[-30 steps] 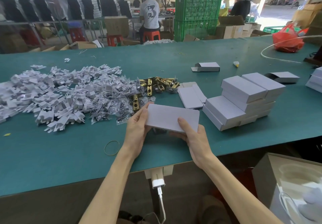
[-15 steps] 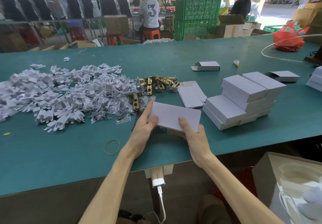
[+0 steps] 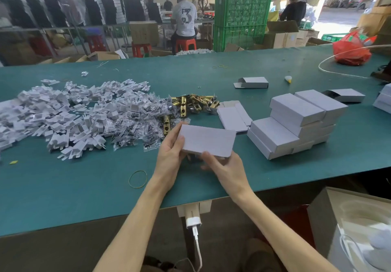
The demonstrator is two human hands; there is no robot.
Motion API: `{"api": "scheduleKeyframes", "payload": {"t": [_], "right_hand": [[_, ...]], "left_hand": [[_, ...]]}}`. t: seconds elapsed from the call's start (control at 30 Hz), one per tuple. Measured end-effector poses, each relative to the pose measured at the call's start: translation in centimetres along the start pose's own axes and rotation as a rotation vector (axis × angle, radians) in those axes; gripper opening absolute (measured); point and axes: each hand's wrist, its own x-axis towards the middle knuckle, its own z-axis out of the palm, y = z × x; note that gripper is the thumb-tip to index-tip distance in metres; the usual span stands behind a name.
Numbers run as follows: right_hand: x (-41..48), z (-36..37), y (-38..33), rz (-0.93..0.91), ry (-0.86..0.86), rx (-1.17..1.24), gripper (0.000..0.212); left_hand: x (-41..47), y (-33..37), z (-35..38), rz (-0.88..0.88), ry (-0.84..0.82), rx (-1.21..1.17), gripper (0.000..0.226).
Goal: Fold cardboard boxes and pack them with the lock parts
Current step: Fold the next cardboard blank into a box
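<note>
Centre frame: closed box, grasped in the grips of left hand and right hand. Right: finished stack, apparently packed. Above centre: brass latches, flat blanks awaited packing

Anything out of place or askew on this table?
Only minor things: a rubber band lies loose near the front edge, a yellow scrap sits alone at far left, and the box stack is staggered rather than squared.
</note>
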Motion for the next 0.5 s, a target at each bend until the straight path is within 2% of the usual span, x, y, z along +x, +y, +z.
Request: {"api": "scheduleKeyframes", "payload": {"t": [0.1, 0.2, 0.3, 0.4, 0.5], "right_hand": [[-0.22, 0.26, 0.36, -0.192, 0.006, -0.204, 0.091], [-0.11, 0.3, 0.68, -0.168, 0.013, -0.222, 0.11], [0.06, 0.29, 0.85, -0.098, -0.024, -0.196, 0.111], [0.0, 0.08, 0.7, -0.119, -0.017, -0.15, 0.097], [-0.22, 0.28, 0.21, -0.137, 0.005, -0.161, 0.081]], "left_hand": [[0.08, 0.48, -0.18, -0.01, 0.094, -0.132, 0.032], [0.06, 0.82, -0.44, -0.06, 0.149, -0.18, 0.032], [-0.29, 0.66, -0.03, -0.049, 0.073, 0.021, 0.033], [-0.49, 0.45, 0.19, -0.003, 0.013, 0.162, 0.029], [-0.61, 0.55, 0.23, -0.005, -0.01, 0.183, 0.027]]}}
